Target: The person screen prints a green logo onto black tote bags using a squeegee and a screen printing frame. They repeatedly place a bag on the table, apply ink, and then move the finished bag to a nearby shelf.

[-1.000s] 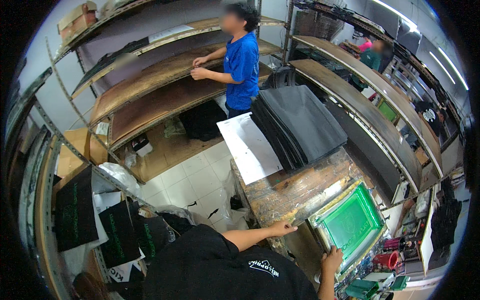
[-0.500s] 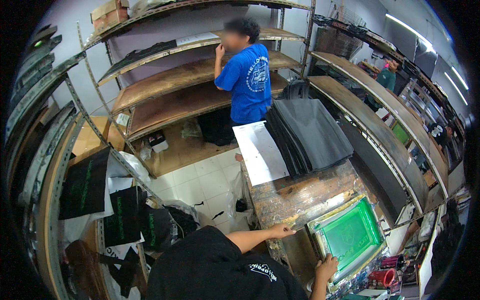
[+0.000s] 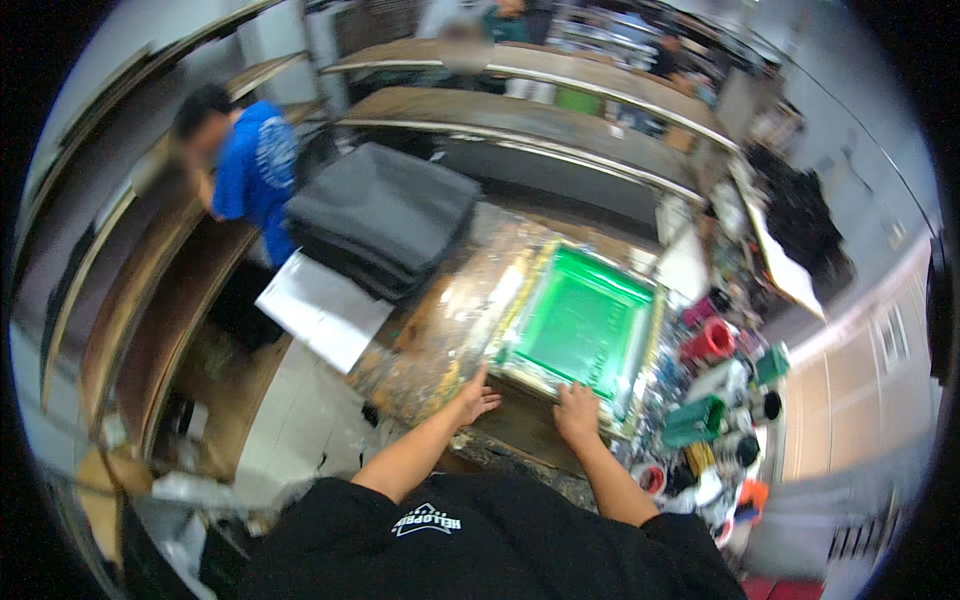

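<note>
Now view swung rightward; right hand [image 3: 578, 410] grasping green screen [image 3: 578, 325], left hand [image 3: 476, 399] released near its corner.

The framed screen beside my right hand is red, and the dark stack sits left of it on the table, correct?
Not red: in the head view, the framed screen beside your right hand is green. The dark stack does sit left of it on the table.
</note>
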The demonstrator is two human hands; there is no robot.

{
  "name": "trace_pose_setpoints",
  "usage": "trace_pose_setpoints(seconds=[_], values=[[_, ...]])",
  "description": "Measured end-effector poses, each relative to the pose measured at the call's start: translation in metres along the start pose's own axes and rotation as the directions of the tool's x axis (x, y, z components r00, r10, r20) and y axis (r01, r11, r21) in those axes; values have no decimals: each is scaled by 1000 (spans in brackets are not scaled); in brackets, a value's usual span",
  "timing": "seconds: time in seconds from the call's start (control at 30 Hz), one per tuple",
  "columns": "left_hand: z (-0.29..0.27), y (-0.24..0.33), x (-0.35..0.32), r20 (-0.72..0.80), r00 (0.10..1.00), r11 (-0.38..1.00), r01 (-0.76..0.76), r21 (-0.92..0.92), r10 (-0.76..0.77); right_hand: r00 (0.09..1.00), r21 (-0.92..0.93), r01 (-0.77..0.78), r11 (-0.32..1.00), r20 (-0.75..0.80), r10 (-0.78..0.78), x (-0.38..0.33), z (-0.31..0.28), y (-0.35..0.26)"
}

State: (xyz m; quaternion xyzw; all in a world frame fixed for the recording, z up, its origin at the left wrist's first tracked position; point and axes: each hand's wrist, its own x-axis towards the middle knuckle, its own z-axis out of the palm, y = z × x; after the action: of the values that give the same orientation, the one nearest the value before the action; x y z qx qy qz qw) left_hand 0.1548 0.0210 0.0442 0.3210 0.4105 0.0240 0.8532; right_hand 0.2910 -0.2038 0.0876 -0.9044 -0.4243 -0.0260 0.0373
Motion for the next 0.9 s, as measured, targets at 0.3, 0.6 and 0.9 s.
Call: trace_pose_setpoints(seconds=[0.3,0.6,0.9], values=[[46,26,-6,30,998,995,60,-79,-57,996,11,-88,996,10,88,-4,-32,-14],[106,111,-78,289,925,966,-259,3,247,962,-45,-134,990,-244,119,47,-143,-5],[161,117,-62,706,523,671,-736,92,478,790,-111,-72,991,-613,-11,161,-245,49]])
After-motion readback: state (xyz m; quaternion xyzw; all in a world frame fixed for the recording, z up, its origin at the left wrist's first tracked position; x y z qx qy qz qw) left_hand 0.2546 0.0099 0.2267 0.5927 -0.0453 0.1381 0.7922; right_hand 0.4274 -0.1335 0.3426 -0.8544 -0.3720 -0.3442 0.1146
